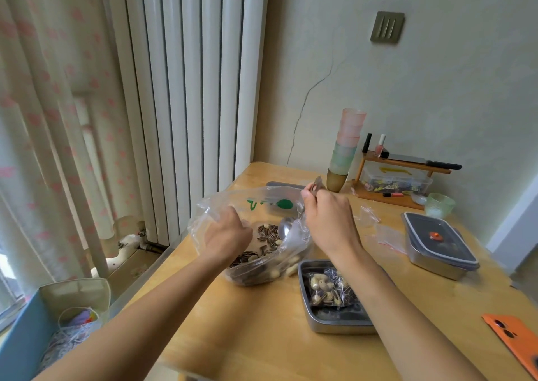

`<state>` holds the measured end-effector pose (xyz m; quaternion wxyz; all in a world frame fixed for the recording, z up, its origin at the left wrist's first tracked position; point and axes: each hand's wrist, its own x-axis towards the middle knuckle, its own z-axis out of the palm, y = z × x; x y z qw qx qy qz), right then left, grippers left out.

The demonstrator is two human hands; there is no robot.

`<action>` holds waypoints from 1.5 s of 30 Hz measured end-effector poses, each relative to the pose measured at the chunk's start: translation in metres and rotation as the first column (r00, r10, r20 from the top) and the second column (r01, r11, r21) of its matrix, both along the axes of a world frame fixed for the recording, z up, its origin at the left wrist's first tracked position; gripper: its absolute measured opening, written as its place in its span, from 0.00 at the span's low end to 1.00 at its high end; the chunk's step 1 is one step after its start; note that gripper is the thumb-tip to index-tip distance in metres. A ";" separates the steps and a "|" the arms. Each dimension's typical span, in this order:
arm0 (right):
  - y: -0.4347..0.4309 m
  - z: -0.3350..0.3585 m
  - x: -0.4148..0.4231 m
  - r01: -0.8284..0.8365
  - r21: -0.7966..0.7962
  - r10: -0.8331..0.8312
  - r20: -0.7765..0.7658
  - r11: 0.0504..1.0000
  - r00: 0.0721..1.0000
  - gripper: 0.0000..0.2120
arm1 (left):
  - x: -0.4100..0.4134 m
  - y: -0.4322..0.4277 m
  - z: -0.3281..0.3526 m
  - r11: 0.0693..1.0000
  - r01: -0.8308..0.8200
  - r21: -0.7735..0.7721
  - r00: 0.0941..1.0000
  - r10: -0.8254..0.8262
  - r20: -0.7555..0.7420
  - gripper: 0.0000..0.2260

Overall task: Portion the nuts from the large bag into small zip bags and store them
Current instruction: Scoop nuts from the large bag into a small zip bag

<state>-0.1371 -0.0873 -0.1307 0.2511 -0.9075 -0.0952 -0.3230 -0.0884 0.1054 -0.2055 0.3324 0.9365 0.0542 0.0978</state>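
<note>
A large clear plastic bag (262, 206) with green print lies open on the wooden table, holding striped seeds and pale nuts (267, 238). My left hand (228, 235) grips the bag's near left rim and holds it open. My right hand (326, 217) grips the handle of a metal spoon (286, 227), whose bowl sits inside the bag above the nuts. An open metal tray (326, 322) in front of the bag holds filled small zip bags (329, 289). Empty small zip bags (384, 235) lie to the right of my right hand.
A lidded metal container (439, 243) stands at the right. At the back are stacked cups (346, 147), a wooden rack (404, 171) with a knife and bottles, and a green glass bowl (439, 204). An orange phone (515, 337) lies near the right edge.
</note>
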 end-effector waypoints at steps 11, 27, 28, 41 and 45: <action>0.005 -0.005 -0.003 -0.075 -0.016 0.075 -0.002 0.997 0.997 0.21 | -0.001 0.011 -0.004 0.931 0.099 0.352 0.973 -0.016 -0.232 0.05; 0.021 -0.010 -0.010 0.029 0.363 0.083 -0.290 0.931 0.953 0.18 | -0.003 0.011 0.004 0.992 0.111 -0.057 0.893 -0.124 -0.433 0.09; 0.018 -0.011 -0.009 0.067 0.421 0.082 -0.326 0.905 0.942 0.16 | -0.003 0.011 0.004 0.991 0.099 -0.088 0.900 -0.127 -0.418 0.09; -0.022 -0.012 0.007 0.299 0.686 -0.023 -0.381 0.664 0.924 0.15 | 0.001 0.011 -0.003 0.955 0.107 -0.276 0.968 -0.163 -0.190 0.19; -0.021 0.000 0.006 0.253 0.691 -0.033 -0.315 0.677 0.949 0.15 | 0.003 0.004 -0.008 0.926 0.209 -0.315 0.963 -0.251 -0.098 0.29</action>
